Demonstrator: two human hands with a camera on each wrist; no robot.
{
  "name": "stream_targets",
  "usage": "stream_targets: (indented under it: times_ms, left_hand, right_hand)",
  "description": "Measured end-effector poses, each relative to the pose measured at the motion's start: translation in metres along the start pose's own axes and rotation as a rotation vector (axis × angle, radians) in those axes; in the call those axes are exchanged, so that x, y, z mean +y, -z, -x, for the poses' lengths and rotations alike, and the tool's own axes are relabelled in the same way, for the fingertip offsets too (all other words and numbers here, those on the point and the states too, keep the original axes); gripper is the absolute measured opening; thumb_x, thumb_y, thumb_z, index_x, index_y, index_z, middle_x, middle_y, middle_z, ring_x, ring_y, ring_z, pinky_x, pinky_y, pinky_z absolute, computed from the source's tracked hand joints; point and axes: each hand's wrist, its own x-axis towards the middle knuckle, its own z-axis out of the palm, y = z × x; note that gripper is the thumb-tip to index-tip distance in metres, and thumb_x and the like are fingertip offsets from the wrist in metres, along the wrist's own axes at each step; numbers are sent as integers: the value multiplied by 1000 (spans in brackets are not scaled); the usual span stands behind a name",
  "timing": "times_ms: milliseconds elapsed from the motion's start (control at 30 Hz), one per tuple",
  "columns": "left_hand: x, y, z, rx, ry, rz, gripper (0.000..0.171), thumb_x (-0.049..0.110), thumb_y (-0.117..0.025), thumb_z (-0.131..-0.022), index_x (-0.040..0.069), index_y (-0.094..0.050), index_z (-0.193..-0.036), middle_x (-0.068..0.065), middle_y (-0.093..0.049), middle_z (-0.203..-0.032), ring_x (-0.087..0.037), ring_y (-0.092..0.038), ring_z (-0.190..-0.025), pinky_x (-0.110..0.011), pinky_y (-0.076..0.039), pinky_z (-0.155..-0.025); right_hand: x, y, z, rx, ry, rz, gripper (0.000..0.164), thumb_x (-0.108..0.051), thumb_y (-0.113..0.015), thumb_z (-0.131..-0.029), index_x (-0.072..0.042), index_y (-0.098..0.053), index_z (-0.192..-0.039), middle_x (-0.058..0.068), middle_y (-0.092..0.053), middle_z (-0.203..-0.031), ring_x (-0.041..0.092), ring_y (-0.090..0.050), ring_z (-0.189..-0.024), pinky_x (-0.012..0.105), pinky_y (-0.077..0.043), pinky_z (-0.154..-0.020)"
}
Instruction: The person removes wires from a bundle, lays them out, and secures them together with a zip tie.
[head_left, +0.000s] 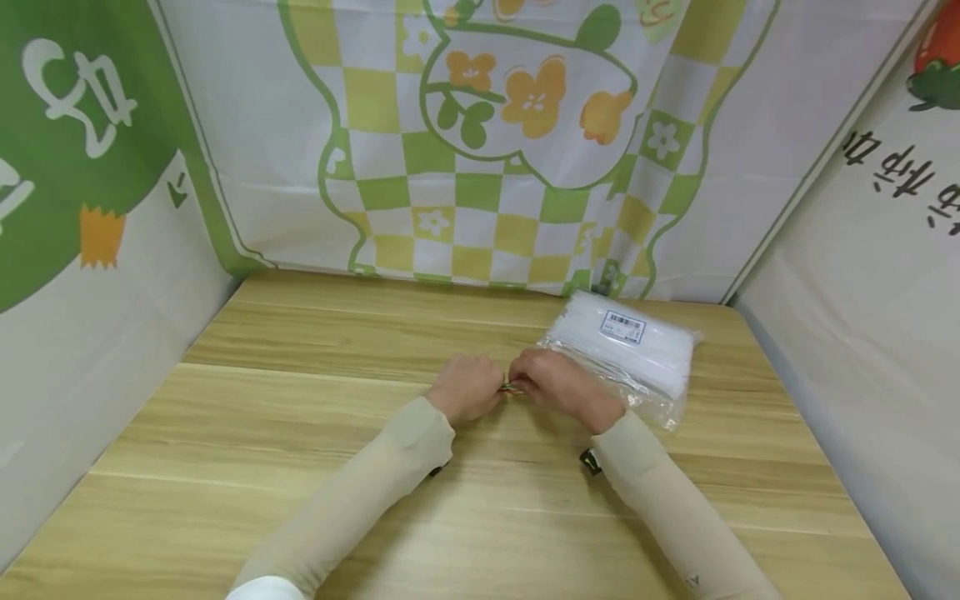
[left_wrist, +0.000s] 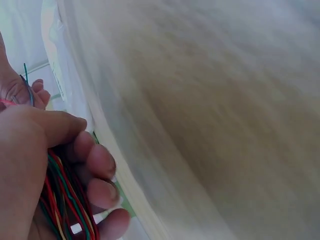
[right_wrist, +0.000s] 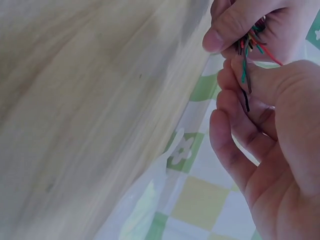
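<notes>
My left hand [head_left: 468,387] is curled round a bundle of thin wires [left_wrist: 64,200], coloured red, green, black and tan. Close beside it, my right hand [head_left: 562,385] pinches a few loose wire ends [right_wrist: 244,72] between thumb and fingers. Seen from the right wrist, the ends stick out past the left thumb, and one red wire strays sideways. Both hands meet just above the wooden table, with a short stretch of wire showing between them in the head view. Most of the bundle is hidden there by the left hand.
A clear plastic bag [head_left: 652,354] of white strips, perhaps cable ties, with a barcode label [head_left: 622,327], lies just beyond my right hand. The wooden table [head_left: 300,433] meets a printed cloth backdrop [head_left: 465,192] at the back, with cloth walls left and right.
</notes>
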Motion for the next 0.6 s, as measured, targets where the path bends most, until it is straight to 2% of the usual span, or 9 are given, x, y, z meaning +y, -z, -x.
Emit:
stream_targets:
  times_ms: [100, 267, 467, 600]
  left_hand:
    - [-3, -2, 2, -15, -27, 6, 38, 24, -67, -102, 18, -53, -67, 6, -37, -60, -10, -35, -56, -28, -34, -50]
    - [-7, -3, 7, -28, -53, 77, 46, 21, -60, -105, 21, -40, -63, 8, -30, -58, -9, -29, -54, -24, -27, -50]
    - [-16, 0, 20, -66, -36, 186, 43, 22, -54, -110, 18, -50, -67, 7, -34, -58, -9, -31, -54, -25, -29, -53]
    - [-25, 0, 29, -102, -10, 186, 41, 28, -51, -112, 17, -58, -73, 6, -39, -61, -11, -37, -58, -29, -38, -58]
  right_hand:
    - [-4, 1, -2, -21, -7, 23, 13, -3, -75, -93, -14, -73, -86, -2, -74, -87, 14, -69, -81, 32, -58, -77]
    - [-9, 0, -5, -44, -10, 60, 23, 3, -73, -91, -16, -66, -79, -7, -66, -79, 9, -60, -72, 28, -53, -67]
    - [-11, 1, -7, -28, 2, 94, 28, 6, -68, -86, -17, -58, -74, -9, -57, -72, 9, -50, -66, 26, -43, -59]
    - [-11, 3, -6, -17, -5, 108, 25, 6, -71, -84, -15, -62, -75, -9, -58, -71, 8, -50, -64, 27, -42, -57]
